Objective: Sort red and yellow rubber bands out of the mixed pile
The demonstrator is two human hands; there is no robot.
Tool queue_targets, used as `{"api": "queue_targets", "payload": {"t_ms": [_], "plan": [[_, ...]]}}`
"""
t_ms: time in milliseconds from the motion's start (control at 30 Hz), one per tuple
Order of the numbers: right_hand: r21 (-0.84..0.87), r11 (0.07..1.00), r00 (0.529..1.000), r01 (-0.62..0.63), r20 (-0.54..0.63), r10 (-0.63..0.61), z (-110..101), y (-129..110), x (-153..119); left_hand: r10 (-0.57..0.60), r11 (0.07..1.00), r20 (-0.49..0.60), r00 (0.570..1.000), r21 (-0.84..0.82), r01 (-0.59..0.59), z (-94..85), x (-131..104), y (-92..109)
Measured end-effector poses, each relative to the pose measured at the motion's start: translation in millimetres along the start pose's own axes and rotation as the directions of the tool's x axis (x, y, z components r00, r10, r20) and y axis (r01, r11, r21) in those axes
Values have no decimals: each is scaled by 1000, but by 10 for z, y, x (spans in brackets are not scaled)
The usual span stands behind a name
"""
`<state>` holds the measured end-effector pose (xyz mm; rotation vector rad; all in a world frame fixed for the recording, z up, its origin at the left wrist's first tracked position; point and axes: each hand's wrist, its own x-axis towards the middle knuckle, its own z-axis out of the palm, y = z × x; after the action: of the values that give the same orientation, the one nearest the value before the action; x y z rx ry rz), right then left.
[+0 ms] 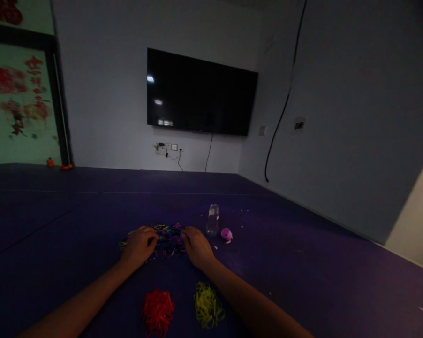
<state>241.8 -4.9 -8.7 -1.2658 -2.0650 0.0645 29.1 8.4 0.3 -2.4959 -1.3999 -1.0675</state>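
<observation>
A loose pile of small mixed-colour rubber bands (169, 237) lies on the dark purple floor between my hands. At its left side, my left hand (139, 243) is closed, thumb and fingers pinched among the bands. Opposite it, my right hand (198, 246) bends its fingers closed on the pile's right edge; the exact bands held are too small to tell. Nearer me lie a heap of red rubber bands (158, 311) and, by my right forearm, a heap of yellow-green rubber bands (207, 305).
Beyond my right hand stands a clear bottle (212, 223), with a small pink cup-shaped piece (227, 234) beside it. White scraps dot the purple floor (303, 272). A television (200, 94) hangs on the far wall; a black cable (283, 110) runs down the right wall.
</observation>
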Motion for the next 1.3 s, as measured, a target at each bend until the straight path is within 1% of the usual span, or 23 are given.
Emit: {"api": "queue_targets", "payload": {"t_ms": [100,167,400,567,633,833,1000,1133,1300], "plan": [[-1,1000,1000,-8,10,8,1,-8,4,61,998,37,997,-6,-60,-18,-9,53],[-1,1000,1000,-4,20,4,-1,-10,6,78,997,49,996,-5,-78,-21,-15,74],[-5,1000,999,15,32,-15,-7,-6,2,91,995,67,994,-35,-89,19,-19,39],[-10,1000,1000,7,28,-7,9,6,8,96,995,107,990,-49,-91,17,-11,40],[-9,1000,1000,14,27,-14,14,10,8,92,995,103,990,-50,-87,13,-7,44],[-5,1000,1000,18,15,-18,13,8,-1,122,988,34,992,-104,-118,6,2,49],[-6,1000,999,6,42,-6,2,-4,-3,159,984,87,984,-91,-151,9,-4,59],[-15,1000,999,25,34,-24,3,-9,-6,159,983,91,983,-105,-149,16,-14,62],[-39,999,999,36,26,-35,13,-6,-5,215,971,106,971,-127,-202,20,-14,73]]}}
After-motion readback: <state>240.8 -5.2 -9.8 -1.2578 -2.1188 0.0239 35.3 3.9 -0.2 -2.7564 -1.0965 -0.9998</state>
